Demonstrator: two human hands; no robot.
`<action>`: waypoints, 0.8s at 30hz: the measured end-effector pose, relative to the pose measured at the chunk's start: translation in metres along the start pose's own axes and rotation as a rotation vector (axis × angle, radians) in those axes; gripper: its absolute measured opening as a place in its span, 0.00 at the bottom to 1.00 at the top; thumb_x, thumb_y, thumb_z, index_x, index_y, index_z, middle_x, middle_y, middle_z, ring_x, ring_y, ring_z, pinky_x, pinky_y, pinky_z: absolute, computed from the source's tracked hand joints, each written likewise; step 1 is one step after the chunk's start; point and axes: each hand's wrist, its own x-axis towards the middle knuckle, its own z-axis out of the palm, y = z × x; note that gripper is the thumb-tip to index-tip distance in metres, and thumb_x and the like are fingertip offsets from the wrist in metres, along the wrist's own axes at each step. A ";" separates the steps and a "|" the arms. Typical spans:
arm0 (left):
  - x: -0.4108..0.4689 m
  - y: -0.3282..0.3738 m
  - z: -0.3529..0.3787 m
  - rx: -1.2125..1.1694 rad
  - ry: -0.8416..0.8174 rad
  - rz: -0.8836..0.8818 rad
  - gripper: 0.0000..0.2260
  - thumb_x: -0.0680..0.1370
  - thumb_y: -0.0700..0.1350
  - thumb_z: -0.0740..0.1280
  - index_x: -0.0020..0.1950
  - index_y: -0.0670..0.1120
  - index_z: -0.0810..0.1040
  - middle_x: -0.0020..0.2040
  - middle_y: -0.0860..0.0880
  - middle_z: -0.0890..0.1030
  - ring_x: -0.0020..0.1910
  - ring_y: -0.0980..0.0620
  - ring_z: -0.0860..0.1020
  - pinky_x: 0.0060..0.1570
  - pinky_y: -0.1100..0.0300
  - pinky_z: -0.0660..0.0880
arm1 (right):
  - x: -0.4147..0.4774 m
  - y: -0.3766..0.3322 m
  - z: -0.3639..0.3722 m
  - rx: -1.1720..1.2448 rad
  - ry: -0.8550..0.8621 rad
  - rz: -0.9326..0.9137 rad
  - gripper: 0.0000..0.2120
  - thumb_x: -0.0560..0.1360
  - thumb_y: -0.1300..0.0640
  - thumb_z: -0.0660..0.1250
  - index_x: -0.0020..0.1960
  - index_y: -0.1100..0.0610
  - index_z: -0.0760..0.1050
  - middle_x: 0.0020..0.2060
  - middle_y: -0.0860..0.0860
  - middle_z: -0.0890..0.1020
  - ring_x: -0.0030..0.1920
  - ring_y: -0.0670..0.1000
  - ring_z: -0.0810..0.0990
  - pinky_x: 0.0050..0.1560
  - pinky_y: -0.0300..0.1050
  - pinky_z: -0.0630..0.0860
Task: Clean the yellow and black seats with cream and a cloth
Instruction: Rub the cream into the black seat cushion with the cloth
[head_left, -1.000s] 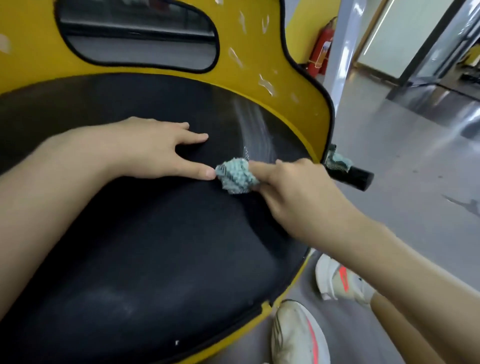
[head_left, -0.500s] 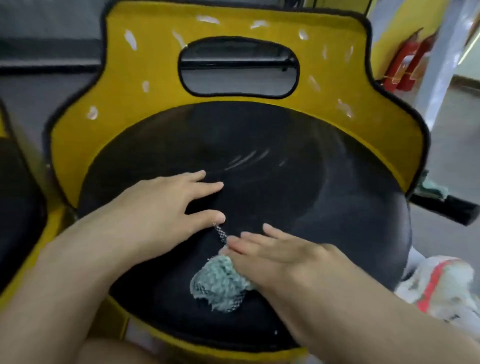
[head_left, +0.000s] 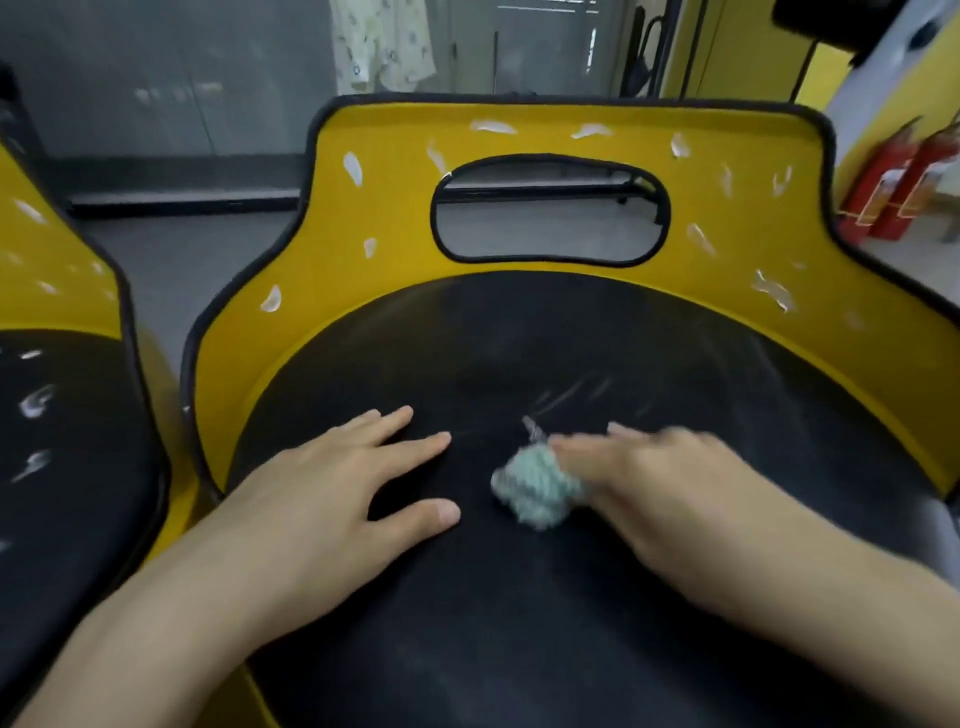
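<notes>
Teal cloth (head_left: 535, 491) lies under flat right hand (head_left: 670, 504).

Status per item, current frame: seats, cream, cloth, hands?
Yellow seat backrest: dotted with unwiped white cream dabs.
Black seat cushion: faint whitish streaks near the middle.
Left hand: flat on cushion, fingers spread, empty.
Right hand: straight fingers pressing cloth; blurred.
Teal knitted cloth: bunched on the cushion under that hand.
Second yellow-and-black seat, left: cream dabs unwiped.
Red fire extinguishers: upright, far right.
</notes>
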 end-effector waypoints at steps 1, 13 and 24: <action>0.005 0.001 -0.001 0.005 -0.010 -0.006 0.32 0.68 0.76 0.51 0.73 0.76 0.52 0.77 0.70 0.44 0.77 0.65 0.42 0.77 0.56 0.52 | 0.017 0.019 -0.002 -0.052 -0.046 0.094 0.08 0.79 0.53 0.56 0.56 0.45 0.71 0.48 0.47 0.82 0.54 0.57 0.81 0.49 0.53 0.79; 0.005 -0.015 -0.006 0.019 -0.060 -0.210 0.48 0.44 0.87 0.37 0.65 0.82 0.45 0.72 0.73 0.32 0.69 0.70 0.34 0.74 0.64 0.47 | 0.055 -0.005 0.024 0.009 0.112 -0.143 0.12 0.73 0.54 0.63 0.54 0.44 0.76 0.49 0.42 0.83 0.49 0.46 0.83 0.45 0.42 0.80; 0.012 -0.020 -0.010 0.053 -0.098 -0.197 0.38 0.68 0.80 0.53 0.73 0.75 0.39 0.75 0.68 0.31 0.66 0.69 0.32 0.71 0.70 0.43 | 0.275 0.097 0.068 -0.031 -0.044 0.364 0.10 0.77 0.58 0.60 0.56 0.58 0.75 0.50 0.59 0.79 0.47 0.61 0.77 0.42 0.48 0.69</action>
